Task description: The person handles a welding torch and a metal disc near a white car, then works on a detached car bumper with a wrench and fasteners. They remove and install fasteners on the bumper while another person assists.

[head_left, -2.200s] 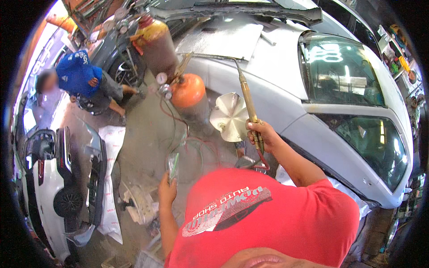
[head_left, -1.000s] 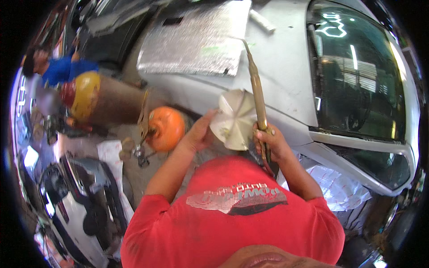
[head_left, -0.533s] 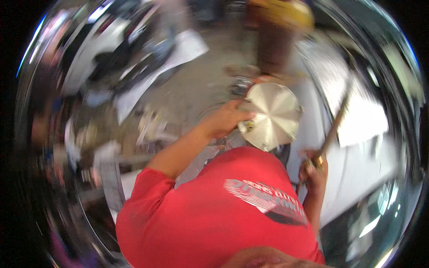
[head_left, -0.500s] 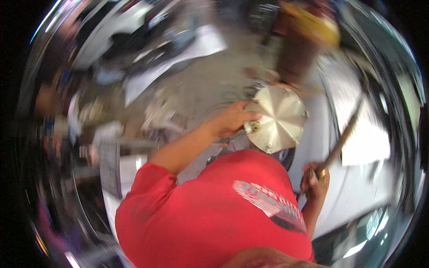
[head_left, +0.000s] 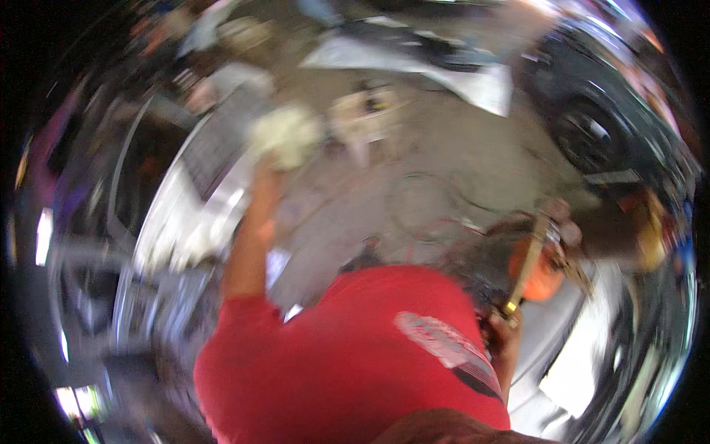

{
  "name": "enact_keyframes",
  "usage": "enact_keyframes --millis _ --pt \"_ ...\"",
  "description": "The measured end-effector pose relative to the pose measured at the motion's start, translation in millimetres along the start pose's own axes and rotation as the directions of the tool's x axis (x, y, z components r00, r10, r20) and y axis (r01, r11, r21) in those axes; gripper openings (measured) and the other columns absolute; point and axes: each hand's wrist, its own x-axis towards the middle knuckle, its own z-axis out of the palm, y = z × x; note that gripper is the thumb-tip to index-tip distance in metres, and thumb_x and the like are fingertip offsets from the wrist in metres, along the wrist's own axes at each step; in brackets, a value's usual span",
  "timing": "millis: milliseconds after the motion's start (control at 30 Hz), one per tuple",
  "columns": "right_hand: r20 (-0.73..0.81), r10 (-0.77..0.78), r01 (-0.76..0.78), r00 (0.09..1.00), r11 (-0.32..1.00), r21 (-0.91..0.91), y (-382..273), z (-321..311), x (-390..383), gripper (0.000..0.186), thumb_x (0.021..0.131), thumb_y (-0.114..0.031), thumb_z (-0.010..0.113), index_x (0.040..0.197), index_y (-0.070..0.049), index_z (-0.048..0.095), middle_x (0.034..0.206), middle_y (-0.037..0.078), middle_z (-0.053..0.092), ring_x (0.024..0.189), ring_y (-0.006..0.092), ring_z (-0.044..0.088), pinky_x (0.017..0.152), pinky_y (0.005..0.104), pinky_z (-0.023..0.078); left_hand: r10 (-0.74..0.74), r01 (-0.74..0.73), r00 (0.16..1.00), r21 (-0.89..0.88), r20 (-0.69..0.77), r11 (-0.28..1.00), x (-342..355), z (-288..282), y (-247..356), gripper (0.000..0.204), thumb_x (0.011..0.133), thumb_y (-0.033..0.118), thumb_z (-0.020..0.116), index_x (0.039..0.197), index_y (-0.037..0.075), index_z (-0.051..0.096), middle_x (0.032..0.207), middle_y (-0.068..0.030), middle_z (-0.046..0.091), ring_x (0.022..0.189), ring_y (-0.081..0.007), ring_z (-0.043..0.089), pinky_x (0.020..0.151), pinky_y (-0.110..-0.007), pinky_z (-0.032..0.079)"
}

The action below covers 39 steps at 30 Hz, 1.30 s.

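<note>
My left hand (head_left: 271, 169), smeared by motion, is stretched forward on the left with a pale round metal disc (head_left: 288, 135) in its grasp. The disc is beside a white surface that has a dark flat panel on it. Low on the right, my right hand (head_left: 504, 331) is closed round the lower end of a long, narrow tan bar (head_left: 528, 265) with a brass-coloured fitting. The bar points up and away from me. Behind it is a round orange thing (head_left: 543, 275), whose kind I cannot make out.
A white surface (head_left: 174, 222) with a dark panel (head_left: 225, 140) spreads at left. Red and green hoses (head_left: 418, 211) lie on the floor. A white sheet (head_left: 481, 85) bears dark parts. A dark car (head_left: 621, 89) stands far right, and a person (head_left: 625, 229) is nearer.
My view has turned left. My left hand has swung the disc from in front of me out to the left. The bar in my right hand now stands closer to my body.
</note>
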Motion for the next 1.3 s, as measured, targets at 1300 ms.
enact_keyframes --millis 1300 --pt "0.173 -0.249 0.304 0.953 0.781 -0.546 9.9 234.7 110.9 0.043 0.086 -0.027 0.083 0.115 -0.004 0.061 0.089 0.004 0.067 0.078 0.0156 0.066 0.066 0.0360 0.055 0.270 -0.224 0.958 -0.343 0.093 0.912 179.3 -50.7 -1.0 0.060 0.102 0.028 0.056 0.153 0.000 0.043 0.152 -0.0213 0.047 0.133 -0.0346 0.054 0.112 -0.046 0.043"
